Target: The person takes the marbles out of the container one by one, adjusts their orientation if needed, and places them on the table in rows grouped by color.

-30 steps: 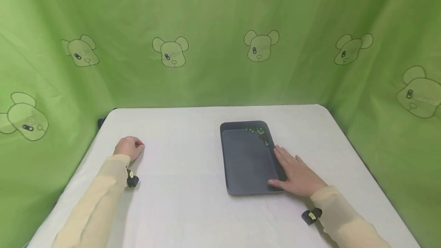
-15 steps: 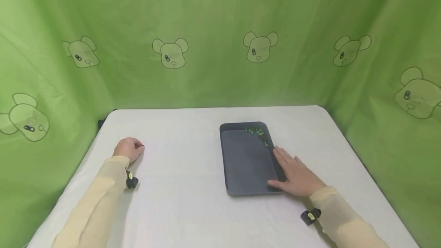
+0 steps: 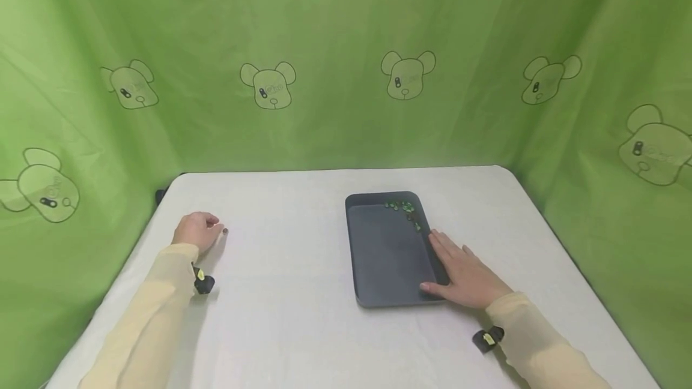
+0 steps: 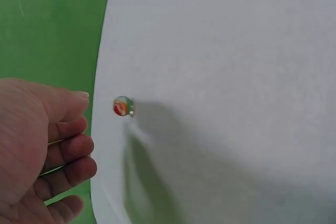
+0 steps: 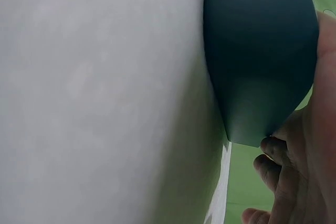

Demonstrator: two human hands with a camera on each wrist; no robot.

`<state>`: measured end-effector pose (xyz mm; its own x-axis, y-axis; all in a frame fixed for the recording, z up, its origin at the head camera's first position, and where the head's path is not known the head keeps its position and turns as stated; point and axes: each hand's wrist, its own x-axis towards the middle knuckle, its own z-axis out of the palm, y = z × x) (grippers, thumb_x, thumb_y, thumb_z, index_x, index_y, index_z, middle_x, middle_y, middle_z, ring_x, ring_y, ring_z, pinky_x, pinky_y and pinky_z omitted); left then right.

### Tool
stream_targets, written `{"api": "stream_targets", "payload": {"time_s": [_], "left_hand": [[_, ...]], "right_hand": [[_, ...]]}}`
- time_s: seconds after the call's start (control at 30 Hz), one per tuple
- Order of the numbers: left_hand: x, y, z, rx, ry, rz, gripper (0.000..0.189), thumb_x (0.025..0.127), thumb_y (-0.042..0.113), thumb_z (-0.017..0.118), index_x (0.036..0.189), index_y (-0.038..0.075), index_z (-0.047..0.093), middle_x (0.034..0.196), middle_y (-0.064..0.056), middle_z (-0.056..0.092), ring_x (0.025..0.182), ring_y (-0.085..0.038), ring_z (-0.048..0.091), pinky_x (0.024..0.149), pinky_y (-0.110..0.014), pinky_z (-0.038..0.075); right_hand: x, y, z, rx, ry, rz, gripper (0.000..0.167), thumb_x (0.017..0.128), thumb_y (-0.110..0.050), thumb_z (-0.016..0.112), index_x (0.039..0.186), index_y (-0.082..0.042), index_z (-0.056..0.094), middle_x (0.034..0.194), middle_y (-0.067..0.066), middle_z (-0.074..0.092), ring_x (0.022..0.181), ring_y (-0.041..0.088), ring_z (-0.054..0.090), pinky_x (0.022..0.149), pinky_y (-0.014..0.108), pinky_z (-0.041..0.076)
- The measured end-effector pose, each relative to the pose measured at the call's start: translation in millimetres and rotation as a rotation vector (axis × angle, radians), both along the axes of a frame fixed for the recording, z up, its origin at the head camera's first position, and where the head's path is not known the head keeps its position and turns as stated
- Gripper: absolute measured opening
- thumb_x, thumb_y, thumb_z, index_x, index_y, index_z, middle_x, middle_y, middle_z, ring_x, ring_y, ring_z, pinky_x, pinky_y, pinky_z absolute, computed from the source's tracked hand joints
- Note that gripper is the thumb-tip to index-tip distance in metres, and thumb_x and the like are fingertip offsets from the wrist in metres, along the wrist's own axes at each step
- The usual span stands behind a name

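Sitting just off the fingertips of the left hand (image 3: 194, 233), on the side facing the right hand, 1 small, round, glossy bead in red, orange and green (image 4: 122, 106) appears to rest on the white tablecloth (image 3: 281, 281). It shows no long axis, so direction seems to matter more than angle. The left hand is loosely curled, a narrow gap between thumb and forefinger, and holds nothing; it is clearly the nearer of the 2. Well to the right of that grip lies a dark grey, rectangular tray (image 3: 386, 257), its long axis running away from the person. The right hand (image 3: 469, 276) lies spread against its right edge, thumb over the rim. Small green and dark pieces (image 3: 406, 206) gather in the tray's far right corner.
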<state>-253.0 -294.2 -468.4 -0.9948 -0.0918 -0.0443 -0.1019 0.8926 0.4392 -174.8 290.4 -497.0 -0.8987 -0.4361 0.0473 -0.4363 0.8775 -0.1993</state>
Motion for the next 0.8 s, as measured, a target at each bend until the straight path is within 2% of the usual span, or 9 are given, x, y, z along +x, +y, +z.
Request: {"api": "stream_targets", "payload": {"time_s": [0.2,0.37,0.53,0.8], "left_hand": [[2.9,4.2,12.9,0.001,0.058,-0.039,0.034,0.094,0.023,0.060,0.116,-0.003,0.064,0.115,-0.025,0.063,0.106,-0.041,0.057,0.092,-0.054,0.043],[4.2,15.7,18.8,0.009,0.096,-0.089,0.033,0.093,0.023,0.062,0.114,-0.002,0.065,0.113,-0.024,0.064,0.104,-0.040,0.059,0.091,-0.053,0.045],[7.4,28.7,21.6,0.005,0.135,-0.139,0.032,0.092,0.022,0.063,0.111,-0.002,0.067,0.110,-0.023,0.066,0.101,-0.038,0.061,0.089,-0.052,0.047],[15.0,44.4,23.5,0.005,0.148,-0.179,0.031,0.091,0.022,0.065,0.110,-0.002,0.068,0.110,-0.022,0.065,0.101,-0.038,0.061,0.088,-0.051,0.047]], "right_hand": [[-0.4,0,0.5,-0.002,0.004,0.001,0.110,0.079,-0.074,0.056,0.153,-0.004,0.014,0.159,0.014,0.016,0.143,0.034,0.020,0.110,0.060,0.021],[-1.1,1,-0.1,0.003,0.004,0.002,0.109,0.080,-0.074,0.055,0.153,-0.004,0.014,0.159,0.014,0.015,0.143,0.034,0.020,0.110,0.060,0.021],[-2.0,1,-0.5,0.007,0.008,0.008,0.109,0.080,-0.074,0.055,0.153,-0.004,0.015,0.159,0.015,0.016,0.143,0.034,0.019,0.110,0.060,0.021],[-1.0,0,1.0,0.034,0.046,0.024,0.106,0.082,-0.074,0.051,0.152,-0.001,0.018,0.158,0.016,0.018,0.143,0.035,0.020,0.109,0.061,0.022]]}}
